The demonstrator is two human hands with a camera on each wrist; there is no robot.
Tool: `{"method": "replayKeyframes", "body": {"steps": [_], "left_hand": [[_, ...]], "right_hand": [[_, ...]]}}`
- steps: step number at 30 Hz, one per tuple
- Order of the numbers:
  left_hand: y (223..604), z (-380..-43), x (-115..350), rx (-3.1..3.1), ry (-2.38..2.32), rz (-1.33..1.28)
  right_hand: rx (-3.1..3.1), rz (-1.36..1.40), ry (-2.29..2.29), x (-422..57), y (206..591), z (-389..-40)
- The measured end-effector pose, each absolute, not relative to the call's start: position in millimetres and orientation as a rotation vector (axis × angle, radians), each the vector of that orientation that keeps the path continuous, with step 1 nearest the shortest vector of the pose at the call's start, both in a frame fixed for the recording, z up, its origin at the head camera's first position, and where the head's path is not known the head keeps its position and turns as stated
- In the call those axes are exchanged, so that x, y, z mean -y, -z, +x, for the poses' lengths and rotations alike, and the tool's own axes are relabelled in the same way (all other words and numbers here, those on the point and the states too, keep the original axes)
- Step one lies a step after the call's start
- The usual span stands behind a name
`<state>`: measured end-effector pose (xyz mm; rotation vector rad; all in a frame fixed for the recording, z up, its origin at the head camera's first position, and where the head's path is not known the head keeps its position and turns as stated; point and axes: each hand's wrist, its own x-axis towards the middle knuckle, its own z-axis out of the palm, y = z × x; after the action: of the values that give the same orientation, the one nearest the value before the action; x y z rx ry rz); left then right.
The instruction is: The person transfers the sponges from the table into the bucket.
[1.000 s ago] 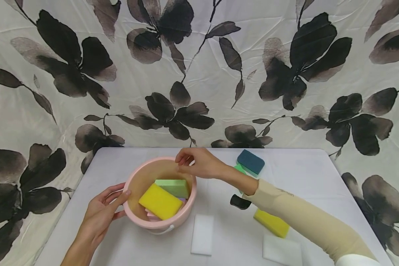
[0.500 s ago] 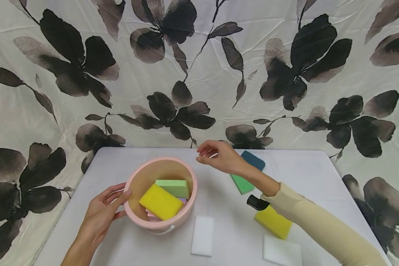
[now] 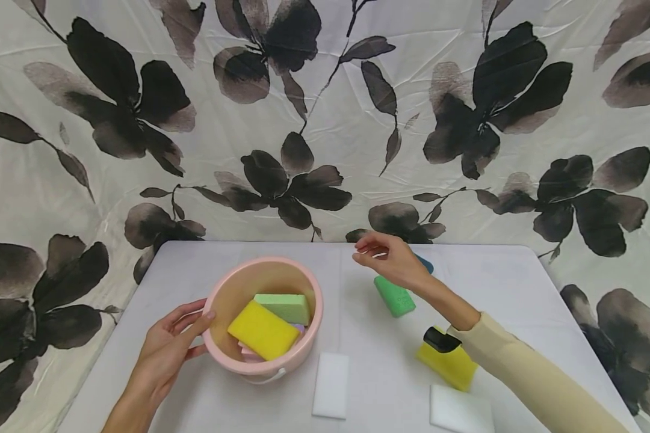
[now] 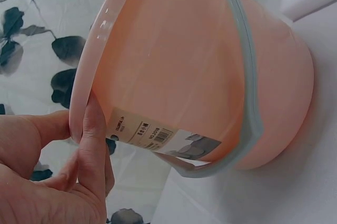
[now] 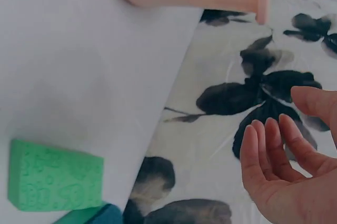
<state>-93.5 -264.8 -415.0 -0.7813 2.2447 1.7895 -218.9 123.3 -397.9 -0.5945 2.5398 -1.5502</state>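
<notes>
My left hand (image 3: 165, 343) pinches the rim of a pink bucket (image 3: 295, 355), thumb on one side and fingers on the other; the left wrist view shows its grey handle (image 4: 250, 77) and a label (image 4: 152, 134). Inside lie a yellow sponge (image 3: 263, 329), a light green sponge (image 3: 284, 308) and pink and purple pieces mostly hidden beneath. My right hand (image 3: 392, 258) hovers to the right of the bucket with loosely bent fingers and nothing in them. Below it sits a green sponge (image 3: 394, 296) with an embossed pattern; a dark blue sponge (image 3: 425, 263) is partly hidden behind the hand.
On the white table (image 3: 379, 385) lie a white sponge (image 3: 330, 385) in front of the bucket, another white sponge (image 3: 460, 408) and a yellow sponge (image 3: 448, 364) at the right, near my forearm. A floral cloth (image 3: 325, 120) hangs behind the table.
My right hand has moved rightward from over the bucket's rim to above the green and blue sponges. My left hand keeps its hold on the bucket, and the sponges inside look the same.
</notes>
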Motion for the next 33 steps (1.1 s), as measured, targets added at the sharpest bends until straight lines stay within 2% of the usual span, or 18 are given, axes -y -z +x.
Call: {"method": "replayKeyframes", "body": {"steps": [13, 33], "left_hand": [[414.3, -94.7, 263.3, -2.260, -1.769, -0.810], [412.8, -95.1, 260.9, -2.265, -1.764, -0.811]], "right_hand": [[-2.618, -0.352, 1.563, -160.2, 436.4, -223.3], [-2.732, -0.285, 1.407, -184.9, 488.4, -222.4]]}}
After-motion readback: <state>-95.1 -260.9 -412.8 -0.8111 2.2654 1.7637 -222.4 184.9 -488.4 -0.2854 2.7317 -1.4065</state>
